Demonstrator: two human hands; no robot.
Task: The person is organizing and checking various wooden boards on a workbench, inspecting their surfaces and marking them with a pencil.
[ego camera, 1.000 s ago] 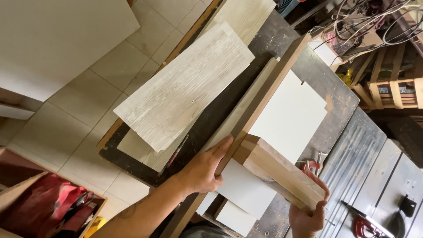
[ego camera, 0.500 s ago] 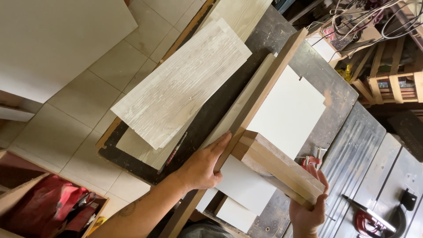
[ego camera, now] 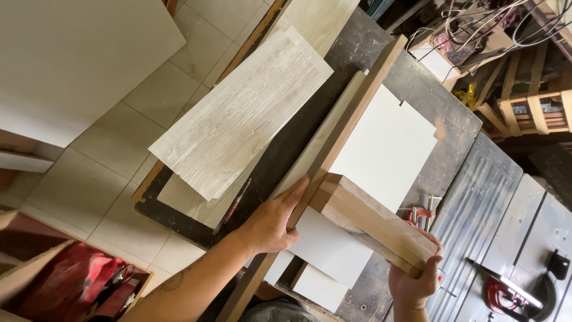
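Note:
My left hand (ego camera: pixel 275 220) presses flat against the side of a long wooden strip (ego camera: pixel 351 122) that runs diagonally across the dark workbench (ego camera: pixel 441 107). My right hand (ego camera: pixel 416 280) grips the near end of a short bundle of wooden strips (ego camera: pixel 372 223) whose far end butts against the long strip at a right angle. White panels (ego camera: pixel 387 146) lie under and around these pieces. A stack of pale wood-grain boards (ego camera: pixel 238 119) rests on the left part of the bench.
A red clamp (ego camera: pixel 420 213) sits by the bundle. A ribbed metal saw table (ego camera: pixel 476 203) lies to the right with a red tool (ego camera: pixel 497 292) on it. Tiled floor (ego camera: pixel 101 149), a large white panel (ego camera: pixel 71 53) and a box with red items (ego camera: pixel 77 280) are left.
Both hands stay on the strip and the bundle. The view has shifted slightly; nothing else visibly moved.

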